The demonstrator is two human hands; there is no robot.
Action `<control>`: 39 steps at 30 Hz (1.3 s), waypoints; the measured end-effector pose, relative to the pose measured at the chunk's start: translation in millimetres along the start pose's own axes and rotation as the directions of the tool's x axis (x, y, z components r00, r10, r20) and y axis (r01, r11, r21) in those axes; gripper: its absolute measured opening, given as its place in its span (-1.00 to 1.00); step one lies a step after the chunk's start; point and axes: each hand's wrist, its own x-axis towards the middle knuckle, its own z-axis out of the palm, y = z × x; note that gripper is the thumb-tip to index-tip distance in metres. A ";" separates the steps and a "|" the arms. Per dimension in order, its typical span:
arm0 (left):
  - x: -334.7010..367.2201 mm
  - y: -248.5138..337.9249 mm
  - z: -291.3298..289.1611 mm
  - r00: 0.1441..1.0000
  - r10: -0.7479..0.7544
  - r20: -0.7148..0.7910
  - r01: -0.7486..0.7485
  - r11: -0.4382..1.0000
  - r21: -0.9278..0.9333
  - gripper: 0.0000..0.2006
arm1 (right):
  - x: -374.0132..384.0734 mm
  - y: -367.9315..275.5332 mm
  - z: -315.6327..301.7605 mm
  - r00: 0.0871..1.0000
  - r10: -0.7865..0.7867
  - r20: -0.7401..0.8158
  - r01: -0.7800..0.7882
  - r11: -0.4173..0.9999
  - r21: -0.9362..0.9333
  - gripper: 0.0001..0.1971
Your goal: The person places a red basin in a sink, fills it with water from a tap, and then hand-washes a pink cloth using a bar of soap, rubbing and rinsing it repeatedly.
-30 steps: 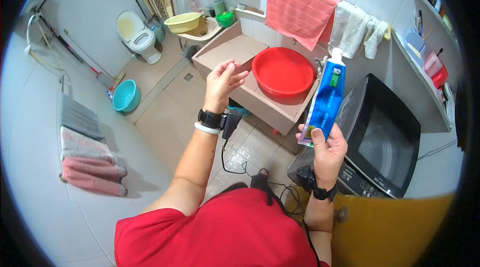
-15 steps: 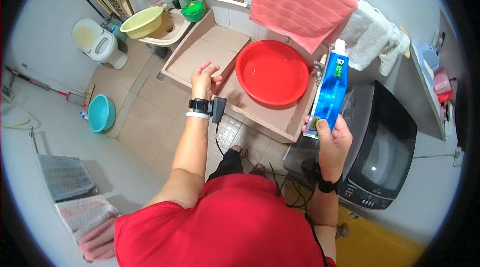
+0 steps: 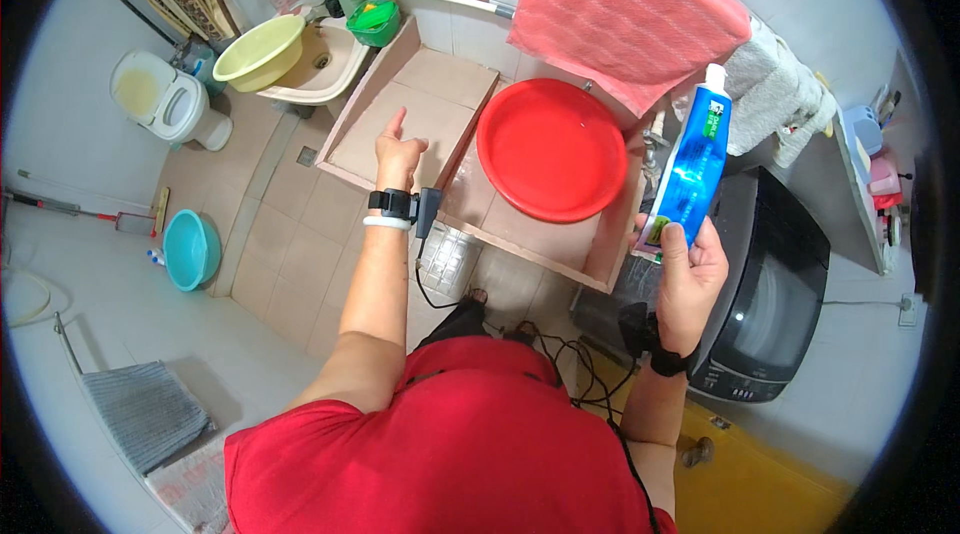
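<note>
One blue tube (image 3: 690,174), cap up, pinched between thumb and fingers of the right hand (image 3: 693,279), right of the sink (image 3: 440,89)! Left hand (image 3: 398,156) over the sink's near edge, fingers loosely parted. Three tubs: red (image 3: 553,149) in the sink, yellow (image 3: 258,54) on the washbasin (image 3: 345,66), teal (image 3: 191,250) on the floor (image 3: 285,274).

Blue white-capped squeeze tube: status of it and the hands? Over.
Right hand gripping blue white-capped squeeze tube near its flat end. Left hand open, nothing visible in it. Nothing blocking the tube; round red plastic basin shows between the hands.
</note>
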 end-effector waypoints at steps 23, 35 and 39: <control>-34.3 153.6 84.1 0.853 0.112 0.510 0.177 0.857 -0.484 -0.74 | -37.2 -80.5 -118.0 0.844 -0.236 -0.481 0.176 0.970 -0.168 -0.78; -123.2 228.2 182.9 0.648 0.277 0.710 0.276 0.783 -0.558 -0.81 | 34.7 -106.6 -334.1 0.661 -0.270 -0.700 0.205 0.962 -0.178 -0.74; -141.1 243.8 202.1 0.673 0.265 0.691 0.244 0.802 -0.545 -0.81 | 82.0 -106.5 -393.1 0.613 -0.220 -0.759 0.199 0.972 -0.121 -0.74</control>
